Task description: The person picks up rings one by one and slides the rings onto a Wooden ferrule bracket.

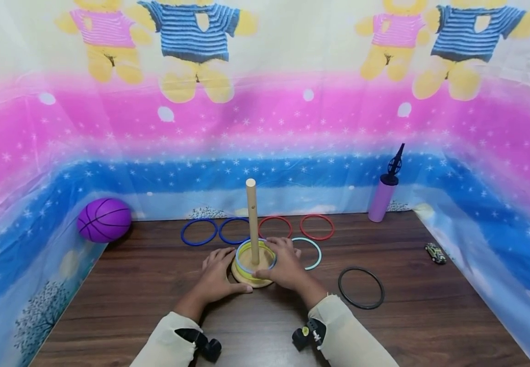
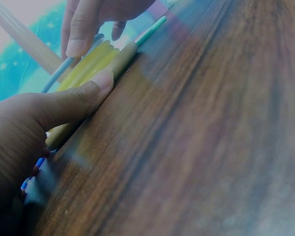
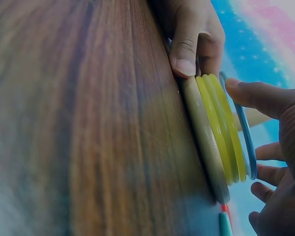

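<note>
Ring, thin and light blue [image 3: 243,128]: frame centre, around wooden peg stand [image 1: 252,219], above stacked yellow rings [image 3: 222,130]
Right hand [image 1: 286,265]: pinching it, hiding part of mint ring [image 1: 320,252]
Left hand [image 1: 216,275]: gripping stand's round base [image 3: 208,137]
Around: black ring [image 1: 359,268] lower right, purple ball [image 1: 104,220] at left

The right hand [image 1: 285,264] partly hides the mint ring [image 1: 321,253] in the head view.

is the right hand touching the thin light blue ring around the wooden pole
Touching. The right wrist view shows it: the right hand has its thumb laid against the thin light blue ring, with no gap between them.
</note>
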The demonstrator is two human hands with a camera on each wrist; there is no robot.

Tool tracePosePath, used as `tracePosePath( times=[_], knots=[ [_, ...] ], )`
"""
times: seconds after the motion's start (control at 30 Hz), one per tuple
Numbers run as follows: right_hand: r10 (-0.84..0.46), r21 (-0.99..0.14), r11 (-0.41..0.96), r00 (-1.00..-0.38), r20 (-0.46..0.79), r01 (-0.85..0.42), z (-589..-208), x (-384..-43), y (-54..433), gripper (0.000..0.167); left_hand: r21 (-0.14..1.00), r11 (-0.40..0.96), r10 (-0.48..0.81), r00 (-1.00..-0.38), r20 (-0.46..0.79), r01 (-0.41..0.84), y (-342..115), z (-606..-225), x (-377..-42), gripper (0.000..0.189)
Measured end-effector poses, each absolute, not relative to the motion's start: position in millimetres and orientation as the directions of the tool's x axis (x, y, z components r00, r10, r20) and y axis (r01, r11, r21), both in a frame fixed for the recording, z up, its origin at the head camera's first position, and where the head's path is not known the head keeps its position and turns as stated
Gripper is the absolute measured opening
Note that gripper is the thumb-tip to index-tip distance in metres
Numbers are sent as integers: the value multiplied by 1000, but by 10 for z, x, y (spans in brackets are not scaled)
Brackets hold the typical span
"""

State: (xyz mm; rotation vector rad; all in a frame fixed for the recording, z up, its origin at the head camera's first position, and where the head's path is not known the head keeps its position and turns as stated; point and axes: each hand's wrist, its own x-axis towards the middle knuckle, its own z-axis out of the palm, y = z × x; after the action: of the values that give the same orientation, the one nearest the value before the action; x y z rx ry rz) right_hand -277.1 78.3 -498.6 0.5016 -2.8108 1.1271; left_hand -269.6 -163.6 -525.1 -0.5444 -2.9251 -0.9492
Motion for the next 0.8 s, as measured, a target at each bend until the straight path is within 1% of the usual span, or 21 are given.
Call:
tracePosePath(
  times=[0.4, 0.8],
  knots=[
    [-271, -657, 680, -944, 188, -326, -5022, -2783, 791, 92, 551, 765, 320, -939, 125, 334, -1633, -5273, -2711, 116],
    [-288, -661, 673, -941, 179, -332, -5021, -2779, 789, 90, 560, 754, 325, -936, 139, 345, -1649, -5276, -2697, 115]
  ],
)
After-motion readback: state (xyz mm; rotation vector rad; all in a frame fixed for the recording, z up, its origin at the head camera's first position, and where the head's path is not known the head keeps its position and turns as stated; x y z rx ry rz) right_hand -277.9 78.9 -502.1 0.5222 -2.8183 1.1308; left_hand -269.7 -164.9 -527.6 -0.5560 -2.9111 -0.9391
